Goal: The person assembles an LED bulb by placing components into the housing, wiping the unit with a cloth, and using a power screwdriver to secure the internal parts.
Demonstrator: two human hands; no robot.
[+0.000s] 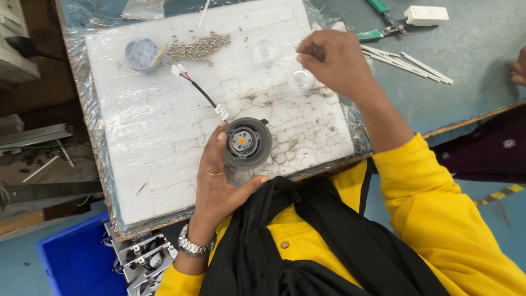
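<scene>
White foam board (164, 126) is wrapped in thin plastic. Near its front edge a round dark lamp part (247, 143) is cupped by the left hand (219, 181), fingers curled on its rim. It looks hard and a bit heavy, best held by the rim. Farther back, small clear lenses (301, 79) look breakable; the right hand (331, 60) is pinched above them, on what cannot be told.

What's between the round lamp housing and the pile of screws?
In the head view, the black lead with its white connector runs from the lamp housing toward the screws; the rest is bare foam board.
</scene>
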